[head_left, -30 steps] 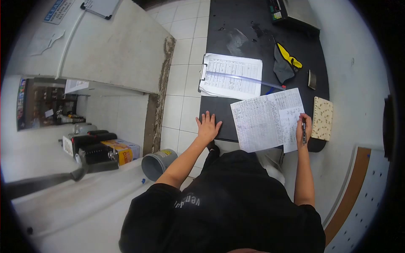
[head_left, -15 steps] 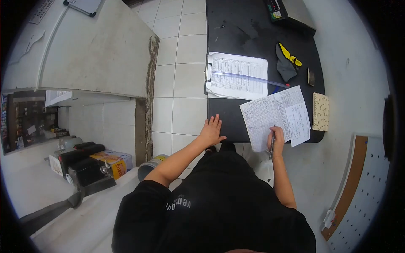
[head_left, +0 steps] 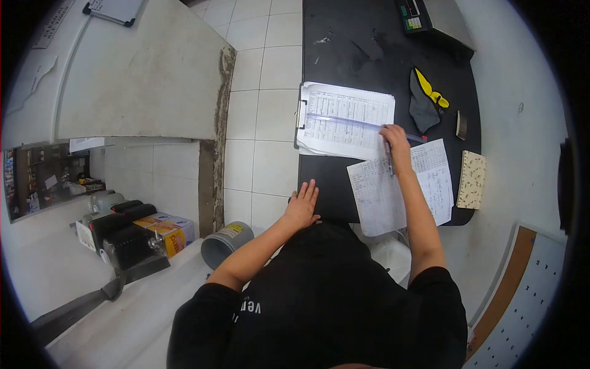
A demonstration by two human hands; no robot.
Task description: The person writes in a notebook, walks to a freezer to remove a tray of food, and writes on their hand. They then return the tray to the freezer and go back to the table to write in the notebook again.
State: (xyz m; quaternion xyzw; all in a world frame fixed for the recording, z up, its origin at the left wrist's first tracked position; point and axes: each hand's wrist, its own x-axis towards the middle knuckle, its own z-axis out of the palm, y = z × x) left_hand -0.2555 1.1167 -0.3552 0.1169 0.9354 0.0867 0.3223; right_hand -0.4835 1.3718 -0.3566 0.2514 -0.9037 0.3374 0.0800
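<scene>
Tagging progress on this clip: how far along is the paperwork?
Done: the clipboard sheet and the loose sheet both look densely filled with rows. In hand: the right hand holds a pen at the clipboard sheet's near right corner, by the clear ruler; the left hand lies flat on the table edge. Left: unclear, the entries are too small to read.

White letters "VE" on black shirt [head_left: 319, 295], print on clipboard sheet [head_left: 347, 120] and loose sheet [head_left: 393, 197] unreadable
</scene>
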